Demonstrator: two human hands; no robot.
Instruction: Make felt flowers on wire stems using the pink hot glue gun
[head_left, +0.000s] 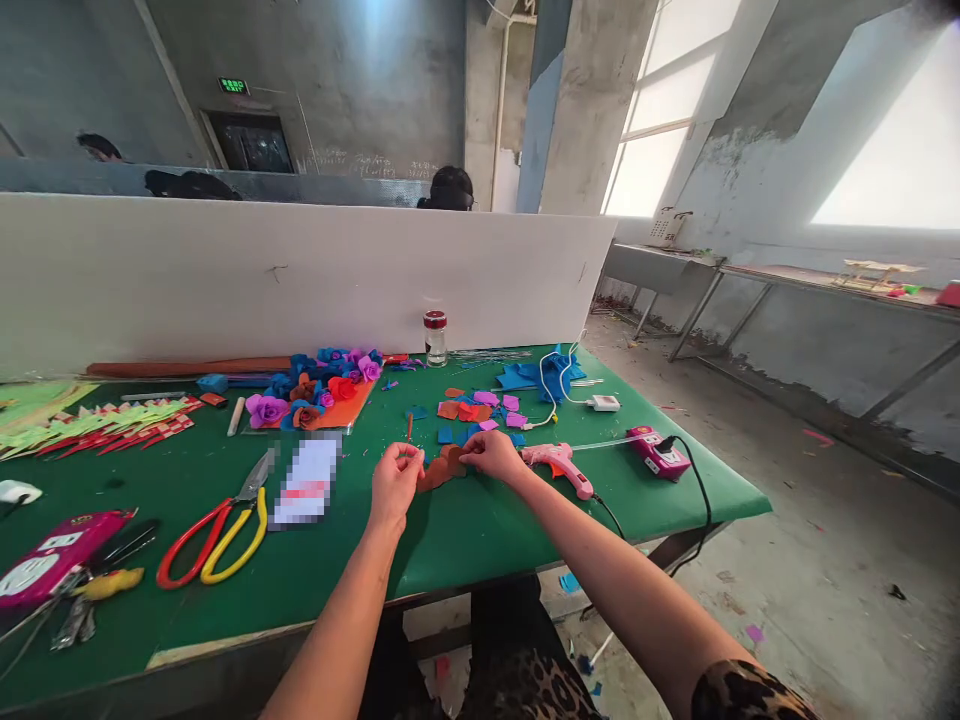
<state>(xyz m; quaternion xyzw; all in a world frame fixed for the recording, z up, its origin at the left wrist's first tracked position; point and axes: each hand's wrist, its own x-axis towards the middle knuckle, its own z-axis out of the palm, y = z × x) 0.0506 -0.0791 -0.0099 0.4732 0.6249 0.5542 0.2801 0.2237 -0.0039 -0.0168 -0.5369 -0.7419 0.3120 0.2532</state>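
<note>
A brown paper strip [435, 474] with a wavy edge stretches between my two hands, just above the green table. My left hand [396, 485] pinches its left end between thumb and fingertips. The strip's other end is in the fingers of my right hand [496, 456], which are closed on it. Behind my left hand a thin brown stick [410, 427] points away from me; whether I touch it cannot be seen. Right of my right hand lies a pink glue gun [562, 466] with a clear glue stick in its back. Small paper pieces [486, 398] in purple, blue, orange and red lie beyond my hands.
Red-and-yellow-handled scissors [217, 535] and a blurred sheet [306, 482] lie left. Paper flowers [304, 390] are heaped behind them. A red-lidded jar [435, 338] stands by the white partition [360, 280]. The power strip [658, 452] and its cord are at the right edge.
</note>
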